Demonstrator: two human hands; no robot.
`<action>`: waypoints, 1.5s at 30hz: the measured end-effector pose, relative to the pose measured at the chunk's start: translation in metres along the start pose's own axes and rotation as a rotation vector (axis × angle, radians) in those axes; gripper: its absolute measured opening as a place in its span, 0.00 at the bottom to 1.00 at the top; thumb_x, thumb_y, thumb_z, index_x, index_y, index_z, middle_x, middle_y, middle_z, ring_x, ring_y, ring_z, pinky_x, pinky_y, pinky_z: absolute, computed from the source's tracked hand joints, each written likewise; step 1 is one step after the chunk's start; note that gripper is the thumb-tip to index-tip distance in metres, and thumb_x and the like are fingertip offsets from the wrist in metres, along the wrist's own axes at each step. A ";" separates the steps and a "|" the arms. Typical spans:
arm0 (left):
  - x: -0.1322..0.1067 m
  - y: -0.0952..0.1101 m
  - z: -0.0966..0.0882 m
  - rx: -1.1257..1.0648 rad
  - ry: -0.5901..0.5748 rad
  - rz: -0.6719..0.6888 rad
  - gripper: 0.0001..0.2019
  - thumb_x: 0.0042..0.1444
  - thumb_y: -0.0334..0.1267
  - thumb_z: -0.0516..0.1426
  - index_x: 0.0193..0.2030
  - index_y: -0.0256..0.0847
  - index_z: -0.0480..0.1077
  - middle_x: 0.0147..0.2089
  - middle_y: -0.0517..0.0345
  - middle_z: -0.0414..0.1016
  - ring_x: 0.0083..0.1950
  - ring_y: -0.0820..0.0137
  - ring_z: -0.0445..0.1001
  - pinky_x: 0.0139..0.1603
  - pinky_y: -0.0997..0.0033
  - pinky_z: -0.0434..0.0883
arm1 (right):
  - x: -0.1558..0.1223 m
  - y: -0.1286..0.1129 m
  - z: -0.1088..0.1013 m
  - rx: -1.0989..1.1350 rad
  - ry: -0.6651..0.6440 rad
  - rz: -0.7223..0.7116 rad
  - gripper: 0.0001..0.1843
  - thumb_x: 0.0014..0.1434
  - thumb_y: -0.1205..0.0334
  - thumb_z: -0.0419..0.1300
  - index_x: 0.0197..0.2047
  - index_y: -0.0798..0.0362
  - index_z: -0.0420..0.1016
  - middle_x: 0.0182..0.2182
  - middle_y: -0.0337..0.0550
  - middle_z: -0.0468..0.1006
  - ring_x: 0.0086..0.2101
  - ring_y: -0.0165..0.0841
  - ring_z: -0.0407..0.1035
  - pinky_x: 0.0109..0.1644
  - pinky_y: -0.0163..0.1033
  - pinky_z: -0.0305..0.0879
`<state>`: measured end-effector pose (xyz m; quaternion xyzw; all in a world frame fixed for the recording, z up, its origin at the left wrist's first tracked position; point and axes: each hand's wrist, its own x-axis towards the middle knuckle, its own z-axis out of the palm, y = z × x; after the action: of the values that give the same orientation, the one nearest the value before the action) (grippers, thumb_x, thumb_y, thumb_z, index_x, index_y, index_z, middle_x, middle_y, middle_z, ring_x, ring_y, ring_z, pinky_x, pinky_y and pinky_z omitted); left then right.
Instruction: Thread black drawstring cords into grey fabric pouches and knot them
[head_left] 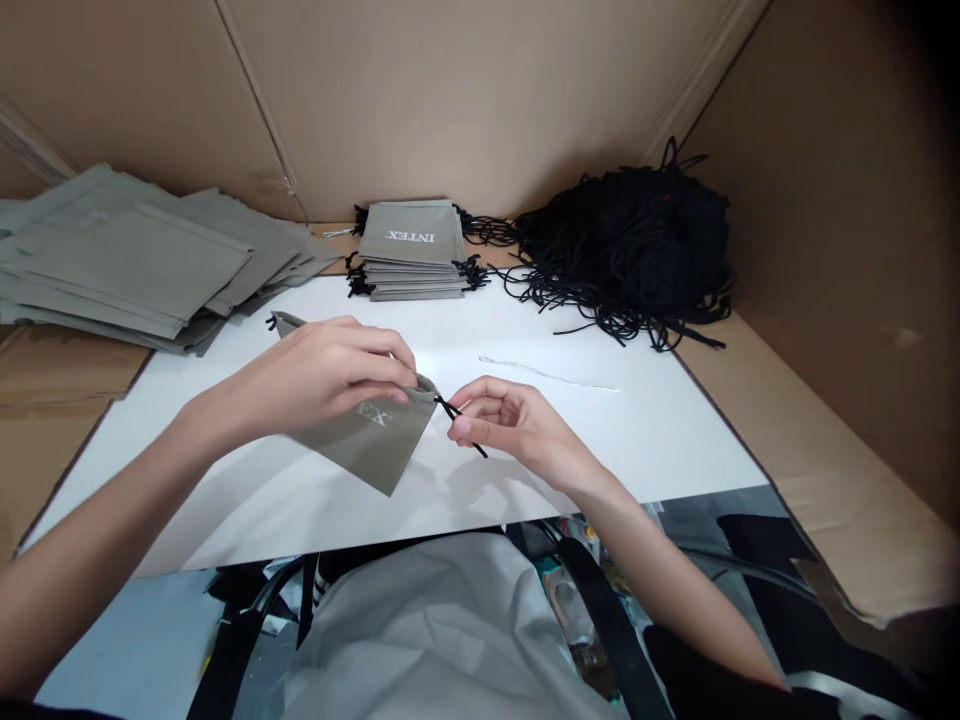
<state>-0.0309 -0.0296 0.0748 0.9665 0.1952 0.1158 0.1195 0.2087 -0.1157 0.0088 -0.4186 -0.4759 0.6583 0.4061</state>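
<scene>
Left grip (345,365) pinches a drawstring pouch (382,450), right grip (514,422) its cord (480,452); corded pouches (412,245) sit stacked, a cordless-looking pouch pile (139,260) remains.

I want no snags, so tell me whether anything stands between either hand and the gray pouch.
Nothing visible does. The left hand holds the gray pouch directly, and the right hand holds the black cord at its corner. The thin silvery strand lies beyond the right hand on the white table, not between them.

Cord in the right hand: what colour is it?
The cord is black; the head view shows it best.
</scene>
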 end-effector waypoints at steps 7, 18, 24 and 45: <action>0.001 0.010 -0.002 0.143 -0.027 0.038 0.17 0.70 0.38 0.45 0.41 0.48 0.76 0.46 0.59 0.79 0.38 0.68 0.73 0.44 0.64 0.63 | -0.003 0.001 0.014 -0.461 0.143 -0.253 0.13 0.63 0.50 0.62 0.37 0.52 0.76 0.32 0.41 0.79 0.34 0.33 0.71 0.39 0.38 0.65; -0.004 0.002 -0.005 0.124 -0.049 0.008 0.18 0.70 0.42 0.46 0.40 0.50 0.76 0.46 0.61 0.80 0.38 0.68 0.73 0.45 0.64 0.62 | -0.006 0.013 0.009 -0.146 -0.078 -0.094 0.18 0.68 0.53 0.56 0.32 0.55 0.78 0.33 0.44 0.82 0.35 0.32 0.73 0.40 0.38 0.65; -0.005 -0.001 -0.008 0.094 -0.055 -0.057 0.18 0.70 0.47 0.47 0.39 0.51 0.77 0.45 0.63 0.81 0.40 0.67 0.74 0.45 0.64 0.62 | -0.012 0.015 0.006 -0.018 -0.066 -0.027 0.17 0.67 0.54 0.58 0.29 0.55 0.75 0.30 0.44 0.81 0.33 0.33 0.74 0.37 0.37 0.63; -0.022 -0.006 0.007 0.032 -0.143 -0.079 0.16 0.70 0.48 0.48 0.45 0.48 0.76 0.46 0.57 0.79 0.36 0.69 0.77 0.35 0.70 0.66 | -0.007 0.018 -0.006 0.114 0.020 0.109 0.11 0.58 0.55 0.66 0.31 0.54 0.79 0.26 0.40 0.79 0.26 0.27 0.69 0.32 0.33 0.65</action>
<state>-0.0507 -0.0341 0.0629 0.9657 0.2261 0.0388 0.1220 0.2139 -0.1248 -0.0087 -0.4265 -0.4101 0.7014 0.3974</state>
